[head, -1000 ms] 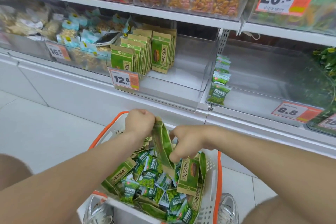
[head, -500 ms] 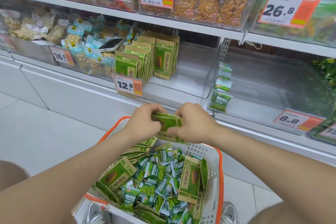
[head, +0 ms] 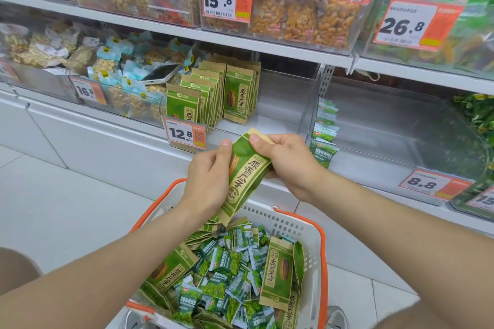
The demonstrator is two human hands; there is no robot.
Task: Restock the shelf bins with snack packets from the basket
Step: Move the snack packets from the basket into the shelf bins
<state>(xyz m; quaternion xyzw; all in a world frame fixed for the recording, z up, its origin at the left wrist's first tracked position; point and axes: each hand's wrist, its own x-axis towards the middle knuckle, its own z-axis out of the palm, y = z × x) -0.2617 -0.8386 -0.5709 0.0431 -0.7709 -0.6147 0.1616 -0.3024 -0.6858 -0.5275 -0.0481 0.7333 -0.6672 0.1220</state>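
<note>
Hands: left hand [head: 211, 176] grips packet [head: 247, 171] along its left edge, right hand [head: 288, 160] pinches its top corner | packet: green-and-tan, tilted, held above basket [head: 319, 248], before half-filled shelf bin [head: 283, 104]

You are holding your left arm [head: 107, 262] and right arm [head: 387, 222] stretched forward, hands close together. Your left hand [head: 211, 176] is gripping the packet [head: 247, 176] by its left edge, thumb pointing up. Your right hand [head: 288, 160] is pinching its top corner.
</note>
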